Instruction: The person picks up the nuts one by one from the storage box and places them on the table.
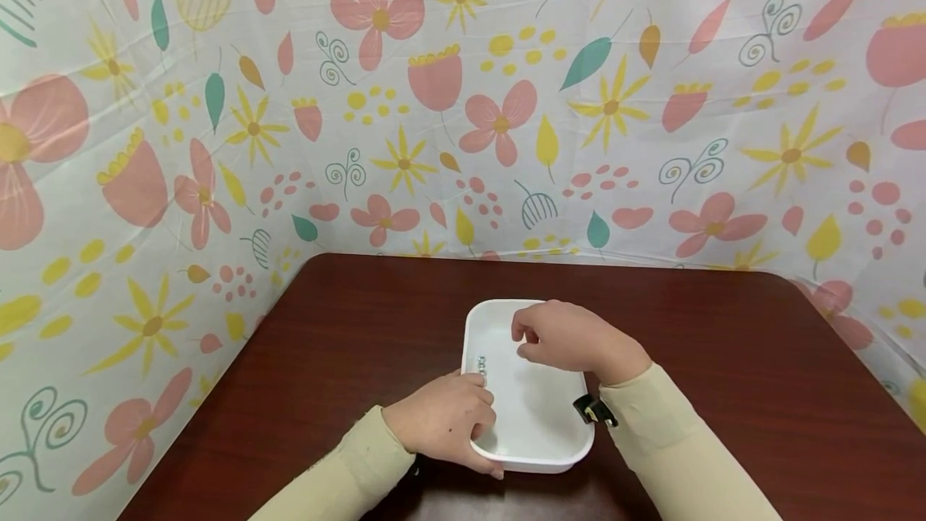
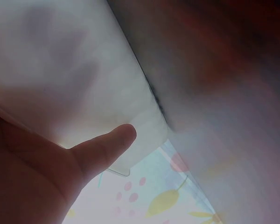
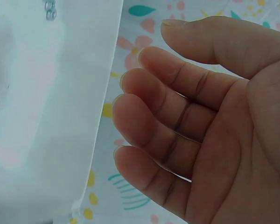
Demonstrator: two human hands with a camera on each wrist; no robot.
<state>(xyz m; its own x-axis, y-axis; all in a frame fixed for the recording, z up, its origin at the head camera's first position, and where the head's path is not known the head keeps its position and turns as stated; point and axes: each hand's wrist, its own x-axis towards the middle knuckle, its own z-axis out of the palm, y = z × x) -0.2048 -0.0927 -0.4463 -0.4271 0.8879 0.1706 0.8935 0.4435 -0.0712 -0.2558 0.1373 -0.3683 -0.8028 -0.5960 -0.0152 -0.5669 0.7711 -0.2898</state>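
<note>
Head camera: my left hand (image 1: 443, 418) is gripping the white tray (image 1: 535, 412) at its near left corner, the fingers bending over the rim and the thumb reaching round the near end. Left wrist camera: that thumb (image 2: 107, 148) is pressing along the tray's pale outer wall; much of this view is blurring. The tray is sitting over the middle of the dark brown table (image 1: 369, 320), its long sides running away from me; I cannot tell whether its base is lying fully flat. Small clear pieces (image 1: 481, 364) are lying inside it in a short row by the left wall, just beyond my left fingers. My right hand (image 1: 571, 338) is hovering over the far right part of the tray, palm facing inward, its fingers curving loosely side by side and holding nothing, the thumb standing apart from them; I cannot tell whether its edge is touching the rim. A black band (image 1: 596, 410) is circling my right wrist, beside the cream sleeve (image 1: 680, 441). Flower-printed cloth (image 1: 499, 123) is hanging behind the table.
</note>
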